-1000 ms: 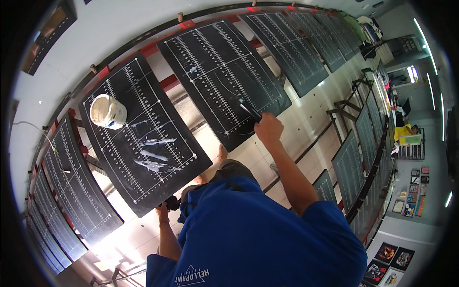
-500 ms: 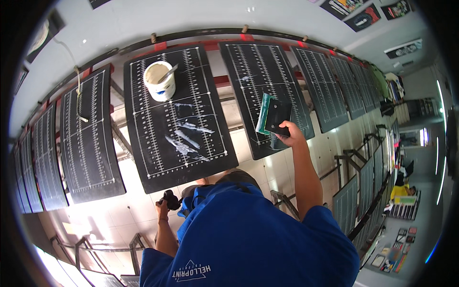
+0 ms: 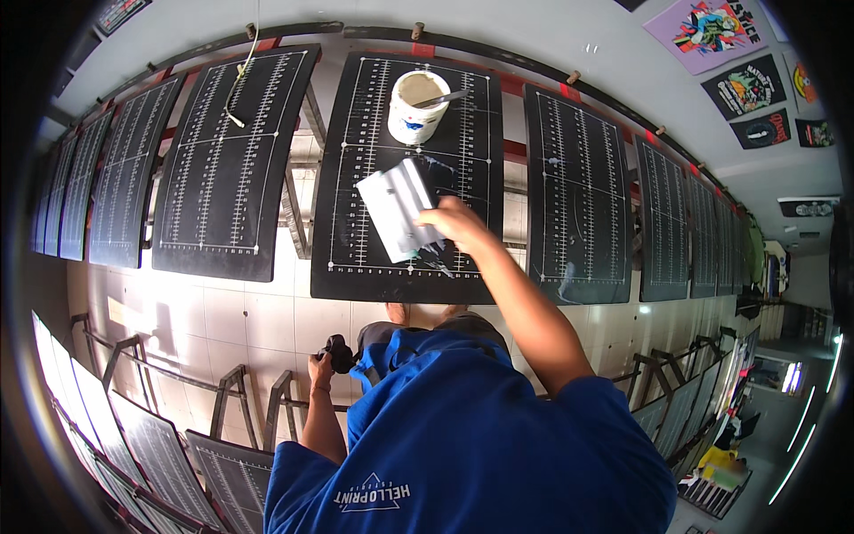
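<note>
My right hand (image 3: 458, 224) is closed on a wide, flat squeegee (image 3: 391, 206), its face bright with glare. The squeegee is over the near half of a black board (image 3: 400, 287) marked with white scale lines; whether it touches is hard to tell. Pale paste streaks (image 3: 436, 263) show beside its near end. Farther back on this board stands a white tub (image 3: 409, 123) of greyish paste with a spatula (image 3: 447, 99) leaning in it. Low at my left side, my left hand (image 3: 320, 370) grips a lumpy black object (image 3: 339, 354) whose kind I cannot make out.
Similar marked boards stand in a row to the left (image 3: 227, 169) and right (image 3: 578, 196), with gaps between. A dark rail (image 3: 498, 40) runs behind them. A pale cord (image 3: 237, 93) hangs over the left board. Metal frames (image 3: 233, 392) stand behind me on the tiled floor (image 3: 227, 325).
The squeegee in my right hand has moved left, from the right-hand board to the board with the tub. My view has turned, and the squeegee hides much of the smeared area. My left hand keeps its hold.
</note>
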A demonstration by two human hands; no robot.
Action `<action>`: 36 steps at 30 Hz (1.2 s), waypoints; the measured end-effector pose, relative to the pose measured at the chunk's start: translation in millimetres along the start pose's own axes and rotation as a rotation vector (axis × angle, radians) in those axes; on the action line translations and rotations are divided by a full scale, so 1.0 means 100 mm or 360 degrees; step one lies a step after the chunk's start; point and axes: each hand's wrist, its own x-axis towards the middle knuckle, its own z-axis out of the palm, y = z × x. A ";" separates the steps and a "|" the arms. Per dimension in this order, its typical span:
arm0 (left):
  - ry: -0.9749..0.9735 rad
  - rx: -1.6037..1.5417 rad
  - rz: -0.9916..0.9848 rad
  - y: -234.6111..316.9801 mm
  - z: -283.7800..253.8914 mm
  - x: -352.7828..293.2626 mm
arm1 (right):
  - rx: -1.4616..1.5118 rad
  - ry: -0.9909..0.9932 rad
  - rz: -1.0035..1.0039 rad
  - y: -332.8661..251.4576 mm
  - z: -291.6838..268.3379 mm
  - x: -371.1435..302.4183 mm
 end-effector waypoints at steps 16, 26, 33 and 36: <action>0.0234 -0.0290 -0.0123 -0.51 0.07 -0.36 | -0.1641 0.0629 -0.0927 -0.72 0.67 0.25; 0.0311 -0.0161 -0.0058 -0.47 0.09 -0.27 | -0.1654 0.0749 -0.1211 -0.45 0.53 0.40; 0.0314 -0.0148 0.0070 -0.21 0.00 -0.14 | -0.1551 0.0411 -0.0926 -0.95 0.06 0.77; 0.0252 -0.0121 0.0033 -0.25 -0.02 -0.12 | -0.1559 0.0723 -0.1315 -0.48 0.40 0.48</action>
